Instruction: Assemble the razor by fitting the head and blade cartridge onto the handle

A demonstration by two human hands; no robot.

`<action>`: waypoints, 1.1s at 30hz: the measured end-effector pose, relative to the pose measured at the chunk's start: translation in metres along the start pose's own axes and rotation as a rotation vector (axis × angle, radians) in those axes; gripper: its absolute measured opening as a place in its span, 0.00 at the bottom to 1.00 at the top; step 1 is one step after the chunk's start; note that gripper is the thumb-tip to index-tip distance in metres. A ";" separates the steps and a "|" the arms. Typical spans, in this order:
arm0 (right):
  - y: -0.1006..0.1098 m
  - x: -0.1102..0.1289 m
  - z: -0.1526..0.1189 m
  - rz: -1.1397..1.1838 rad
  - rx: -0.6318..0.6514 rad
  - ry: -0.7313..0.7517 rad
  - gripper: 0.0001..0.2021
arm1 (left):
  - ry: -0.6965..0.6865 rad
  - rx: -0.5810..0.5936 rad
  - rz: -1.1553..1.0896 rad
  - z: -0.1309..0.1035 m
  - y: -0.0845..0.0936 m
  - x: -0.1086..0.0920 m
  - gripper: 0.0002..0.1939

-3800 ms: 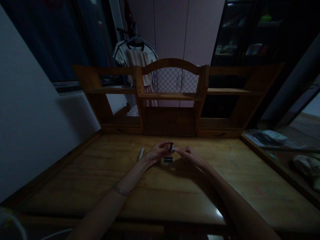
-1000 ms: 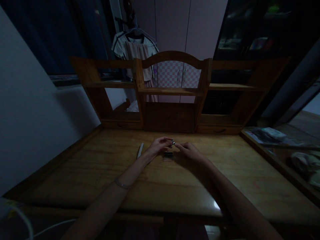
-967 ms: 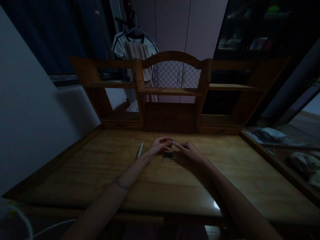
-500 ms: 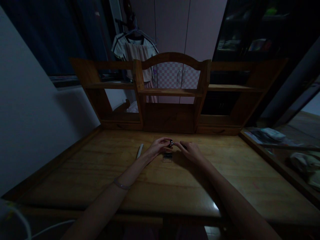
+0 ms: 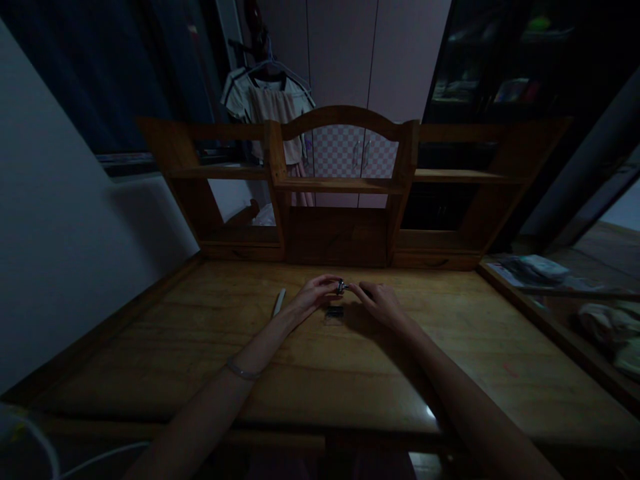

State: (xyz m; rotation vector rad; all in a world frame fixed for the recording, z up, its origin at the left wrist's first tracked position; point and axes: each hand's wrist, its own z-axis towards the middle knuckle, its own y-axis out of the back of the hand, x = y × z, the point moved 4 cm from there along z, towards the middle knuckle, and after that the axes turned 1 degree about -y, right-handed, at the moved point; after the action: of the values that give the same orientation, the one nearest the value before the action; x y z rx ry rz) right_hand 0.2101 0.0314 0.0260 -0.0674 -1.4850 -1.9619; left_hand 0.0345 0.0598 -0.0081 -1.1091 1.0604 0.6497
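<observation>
**Small metal piece pinched between both hands, mid-counter**

Small metal piece (image 5: 341, 287), shiny and too dim to identify, sits just above the counter (image 5: 350, 373), near its middle and toward the far side. I see the left hand (image 5: 316, 295) with its fingers (image 5: 334, 283) curled together around the piece from the left. The right hand (image 5: 381, 301) meets it from the right, forefinger and thumb tips pressed to the same piece. Both hands hover low, wrists close to the wood.

Directly under the hands a small dark block (image 5: 335, 311) lies flat on the counter, apart from the fingers; I cannot tell whether it is a case or a solid part, or whether anything is in it.

Left of the left hand, near but not touching, a pale pen-like stick (image 5: 279, 302) lies on the wood, angled away. A thin bracelet (image 5: 241, 370) circles the left forearm.

At the back stands a wooden shelf unit (image 5: 340, 193); its open compartments look dark, contents unclear. On the right, a side ledge (image 5: 560, 313) carries papers (image 5: 537, 269) and a pale bundle (image 5: 613, 327). Clothes hang on a hanger (image 5: 270, 100) behind the shelf unit.
</observation>
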 end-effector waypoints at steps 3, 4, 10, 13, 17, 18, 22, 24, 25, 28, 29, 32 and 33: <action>-0.001 -0.001 0.000 -0.017 -0.013 -0.008 0.26 | 0.006 -0.008 0.003 -0.001 -0.001 -0.001 0.16; -0.001 -0.001 0.000 -0.023 -0.016 -0.009 0.27 | 0.010 -0.010 0.003 -0.002 -0.001 -0.001 0.16; -0.002 -0.002 0.001 -0.011 -0.003 -0.007 0.27 | 0.011 0.024 -0.002 -0.002 -0.002 -0.001 0.15; -0.003 -0.002 0.001 -0.006 0.013 0.003 0.27 | 0.001 0.037 -0.004 -0.001 -0.003 -0.002 0.14; -0.003 -0.003 0.000 -0.072 0.020 -0.002 0.25 | 0.001 0.034 -0.005 0.000 -0.004 -0.001 0.15; -0.003 -0.003 0.000 -0.094 0.019 -0.004 0.25 | 0.003 0.035 -0.006 0.000 -0.004 -0.001 0.15; -0.001 -0.003 0.001 -0.141 0.003 -0.028 0.25 | 0.009 0.050 -0.016 0.000 -0.003 0.001 0.17; 0.000 -0.002 0.001 -0.125 0.000 -0.034 0.26 | 0.005 0.051 -0.014 0.001 -0.002 0.001 0.17; 0.000 -0.002 0.000 -0.113 0.003 -0.035 0.27 | 0.008 0.044 -0.004 0.001 -0.002 0.002 0.17; 0.001 0.000 -0.001 -0.084 0.014 -0.045 0.28 | 0.028 0.017 0.050 0.002 0.000 0.004 0.18; 0.001 0.000 -0.001 -0.081 0.016 -0.048 0.28 | 0.031 0.012 0.069 0.002 0.000 0.005 0.18; 0.003 0.003 -0.002 -0.092 0.005 -0.052 0.27 | -0.009 0.002 0.140 0.005 0.001 0.005 0.19; 0.004 0.004 -0.002 -0.101 -0.002 -0.051 0.27 | -0.035 -0.012 0.188 0.006 0.003 0.003 0.19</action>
State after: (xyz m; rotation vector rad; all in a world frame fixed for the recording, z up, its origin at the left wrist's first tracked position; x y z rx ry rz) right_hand 0.2095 0.0274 0.0304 -0.0446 -1.5460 -2.0562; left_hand 0.0353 0.0658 -0.0115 -1.0125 1.1401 0.8225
